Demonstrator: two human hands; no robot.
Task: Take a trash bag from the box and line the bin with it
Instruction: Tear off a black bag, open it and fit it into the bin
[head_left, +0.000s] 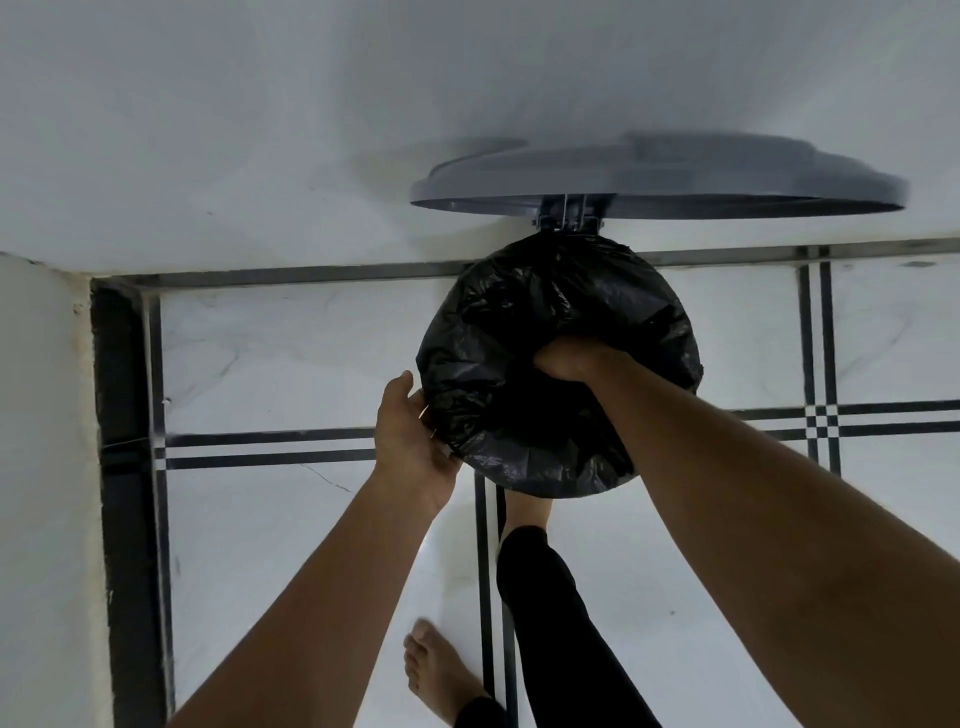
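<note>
Head view, no readable writing I can find: black trash bag (519, 332) covers the bin at centre, grey lid (660, 182) raised at 12 o'clock. My right hand (566, 358) presses inside, its fingers hidden; my left hand (410, 436) pinches the bag's edge at 9 o'clock.

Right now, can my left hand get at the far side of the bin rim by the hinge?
Probably not easily. The left hand sits on the near left edge of the black bag, and the right hand and forearm cross the opening, pressing into the bag. The open lid stands clear above the hinge.
</note>
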